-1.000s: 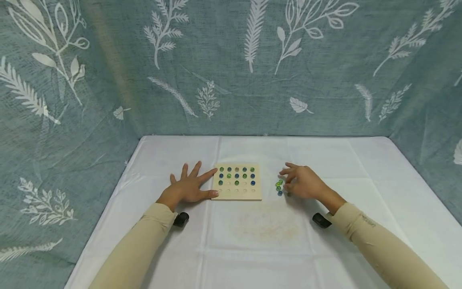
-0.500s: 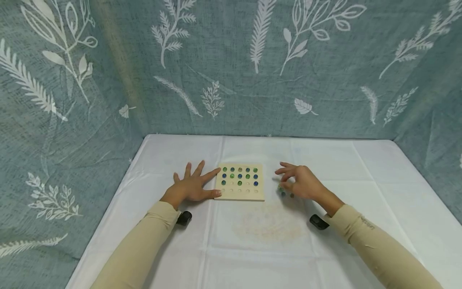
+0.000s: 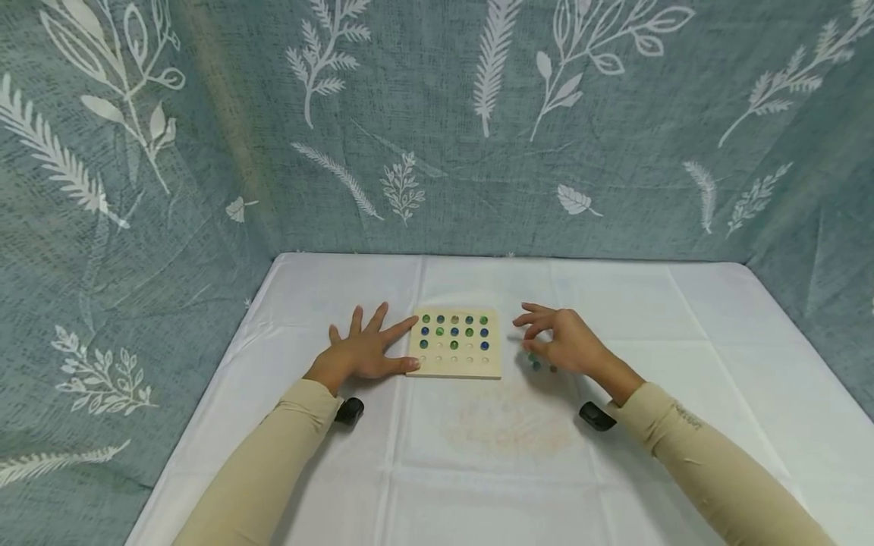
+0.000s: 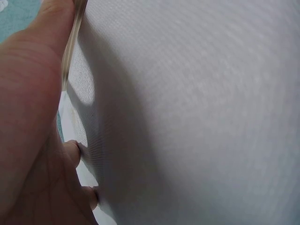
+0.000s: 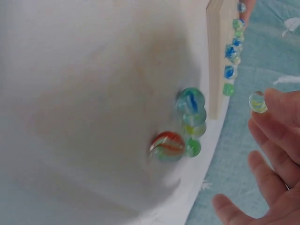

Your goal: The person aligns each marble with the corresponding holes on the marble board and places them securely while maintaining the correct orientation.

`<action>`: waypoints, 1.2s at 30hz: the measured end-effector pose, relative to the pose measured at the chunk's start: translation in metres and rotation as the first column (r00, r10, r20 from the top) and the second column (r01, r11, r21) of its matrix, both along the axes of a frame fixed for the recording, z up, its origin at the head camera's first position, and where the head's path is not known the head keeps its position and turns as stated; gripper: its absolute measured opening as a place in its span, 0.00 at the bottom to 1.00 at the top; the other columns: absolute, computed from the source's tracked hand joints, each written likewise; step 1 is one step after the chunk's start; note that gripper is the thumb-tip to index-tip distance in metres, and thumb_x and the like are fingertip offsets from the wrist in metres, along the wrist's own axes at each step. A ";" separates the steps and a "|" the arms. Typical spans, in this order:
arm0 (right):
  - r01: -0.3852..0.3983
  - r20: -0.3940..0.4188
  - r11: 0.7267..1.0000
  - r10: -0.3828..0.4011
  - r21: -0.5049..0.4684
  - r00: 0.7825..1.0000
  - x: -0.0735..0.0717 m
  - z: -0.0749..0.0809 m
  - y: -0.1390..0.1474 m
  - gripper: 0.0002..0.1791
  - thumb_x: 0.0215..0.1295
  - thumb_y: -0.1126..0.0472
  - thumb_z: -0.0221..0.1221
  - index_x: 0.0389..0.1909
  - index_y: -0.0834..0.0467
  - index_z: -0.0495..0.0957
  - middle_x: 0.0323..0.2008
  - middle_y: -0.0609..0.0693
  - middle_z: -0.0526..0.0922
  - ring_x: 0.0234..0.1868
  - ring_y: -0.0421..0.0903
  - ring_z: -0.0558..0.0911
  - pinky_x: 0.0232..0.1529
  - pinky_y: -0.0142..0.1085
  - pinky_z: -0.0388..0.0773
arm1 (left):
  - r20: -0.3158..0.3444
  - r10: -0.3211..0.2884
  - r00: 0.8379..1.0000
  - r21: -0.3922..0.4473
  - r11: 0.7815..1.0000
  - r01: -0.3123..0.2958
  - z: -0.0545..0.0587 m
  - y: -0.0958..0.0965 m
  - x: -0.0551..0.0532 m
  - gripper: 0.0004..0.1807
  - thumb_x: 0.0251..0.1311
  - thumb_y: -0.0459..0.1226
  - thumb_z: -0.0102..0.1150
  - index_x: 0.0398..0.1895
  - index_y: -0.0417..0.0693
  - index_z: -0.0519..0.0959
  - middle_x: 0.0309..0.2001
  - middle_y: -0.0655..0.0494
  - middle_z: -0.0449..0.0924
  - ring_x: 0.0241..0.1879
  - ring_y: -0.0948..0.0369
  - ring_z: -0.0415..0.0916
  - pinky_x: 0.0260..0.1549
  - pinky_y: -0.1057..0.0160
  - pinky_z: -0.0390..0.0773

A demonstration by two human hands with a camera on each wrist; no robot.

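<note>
In the right wrist view, a clear marble with a yellow-green streak (image 5: 257, 101) is pinched between thumb and finger of my right hand (image 3: 570, 343), raised over the table. Below lie several loose marbles: one red-swirled (image 5: 168, 144), a blue-streaked one (image 5: 191, 100), others green and yellow. My left hand (image 3: 360, 356) is spread flat, with thumb and index finger on the left edge of a pale wooden board (image 3: 486, 369). Green and blue marbles fill the board's two back rows and part of the third; the front row's hollows are bare. In the left wrist view, the board's edge (image 4: 71, 54) meets the thumb.
A white cloth covers the table (image 3: 437, 485), with a faint brownish stain (image 3: 508, 425) in front of the board. A blue-green curtain with white leaf prints (image 3: 437, 182) hangs behind and at the sides. Black devices (image 3: 597, 416) sit at both wrists.
My right hand has closed thumb and finger on a marble from the loose group and lifted slightly, moving left toward the board. The left hand keeps its place at the board's edge.
</note>
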State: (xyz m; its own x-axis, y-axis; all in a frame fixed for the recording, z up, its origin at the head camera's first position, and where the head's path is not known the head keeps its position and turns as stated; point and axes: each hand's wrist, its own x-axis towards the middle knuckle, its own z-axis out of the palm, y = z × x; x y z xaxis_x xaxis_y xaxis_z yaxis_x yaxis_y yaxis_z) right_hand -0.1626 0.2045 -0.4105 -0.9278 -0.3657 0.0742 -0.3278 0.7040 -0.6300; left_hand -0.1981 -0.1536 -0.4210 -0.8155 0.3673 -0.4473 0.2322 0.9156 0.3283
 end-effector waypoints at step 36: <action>-0.115 -0.085 0.989 0.108 -0.091 0.991 -0.005 0.001 -0.037 0.05 0.64 0.70 0.69 0.39 0.64 0.91 0.58 0.57 0.88 0.75 0.59 0.74 0.64 0.55 0.80 | 0.030 0.011 0.999 0.020 1.000 -0.012 0.002 -0.001 0.000 0.52 0.60 0.75 0.53 0.84 0.80 0.45 0.87 0.49 0.25 0.83 0.34 0.17 0.70 0.18 0.26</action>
